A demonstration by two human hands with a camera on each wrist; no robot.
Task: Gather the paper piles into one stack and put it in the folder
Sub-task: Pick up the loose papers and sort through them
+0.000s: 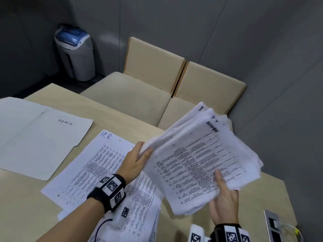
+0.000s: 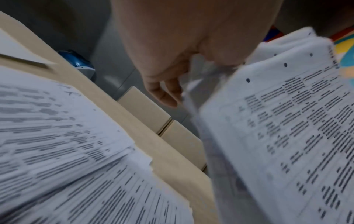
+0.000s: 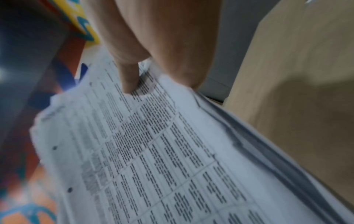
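Head: left hand (image 1: 138, 159) and right hand (image 1: 224, 201) each clamp the ragged paper bundle (image 1: 197, 161) above the table (image 1: 22, 203); folder (image 1: 40, 137) lies open left of both grips.
Left wrist: fingers (image 2: 162, 91) curl under the bundle's edge; another pile (image 2: 63, 151) lies below.
Right wrist: thumb (image 3: 128, 78) presses on top.
Risk: uneven sheets may slide out.

Printed text on the lifted sheaf of papers (image 1: 197, 158) too small and smeared to read. Fingers of the right hand (image 1: 224, 205) hidden beneath that sheaf, only the thumb showing on top. Near end of the pile on the table (image 1: 97, 172) cut off by the bottom edge. Both wrist views blurred throughout.
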